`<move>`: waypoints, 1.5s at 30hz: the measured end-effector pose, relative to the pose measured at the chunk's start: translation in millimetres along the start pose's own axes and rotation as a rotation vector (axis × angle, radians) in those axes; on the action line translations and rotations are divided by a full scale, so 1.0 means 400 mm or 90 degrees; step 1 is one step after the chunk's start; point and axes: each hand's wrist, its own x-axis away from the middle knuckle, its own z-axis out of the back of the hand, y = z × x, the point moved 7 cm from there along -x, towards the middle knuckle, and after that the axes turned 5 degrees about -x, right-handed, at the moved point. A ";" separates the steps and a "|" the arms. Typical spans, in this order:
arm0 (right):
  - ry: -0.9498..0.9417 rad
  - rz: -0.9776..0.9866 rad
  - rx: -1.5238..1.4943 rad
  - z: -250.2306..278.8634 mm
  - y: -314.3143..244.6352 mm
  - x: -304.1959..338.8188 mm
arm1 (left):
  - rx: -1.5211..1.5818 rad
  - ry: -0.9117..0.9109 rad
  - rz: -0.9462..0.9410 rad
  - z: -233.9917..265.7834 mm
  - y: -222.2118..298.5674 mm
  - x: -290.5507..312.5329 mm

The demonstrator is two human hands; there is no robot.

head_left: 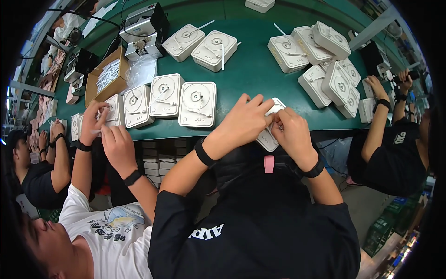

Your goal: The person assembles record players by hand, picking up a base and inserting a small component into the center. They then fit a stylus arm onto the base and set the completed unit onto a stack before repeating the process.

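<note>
The left hand (pixel 251 116) and right hand (pixel 293 134) touch a white box (pixel 267 141) by the green surface's (pixel 253 51) near edge; I can't tell their grip.

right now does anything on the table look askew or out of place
Yes, mildly: the pile of white boxes at right looks jumbled, some tilted and overlapping, whereas the row of boxes at left stands side by side. A white strip also juts past one box's edge. I see no spill.
</note>
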 end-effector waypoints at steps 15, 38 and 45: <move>0.144 0.047 -0.186 0.054 0.030 0.069 | -0.003 -0.135 -0.028 -0.016 0.044 -0.043; 0.079 0.164 -0.174 0.068 0.057 0.049 | 0.060 -0.095 -0.008 -0.025 0.069 -0.080; 0.093 0.142 -0.175 0.073 0.093 0.058 | -0.101 -0.136 -0.037 0.005 0.158 -0.074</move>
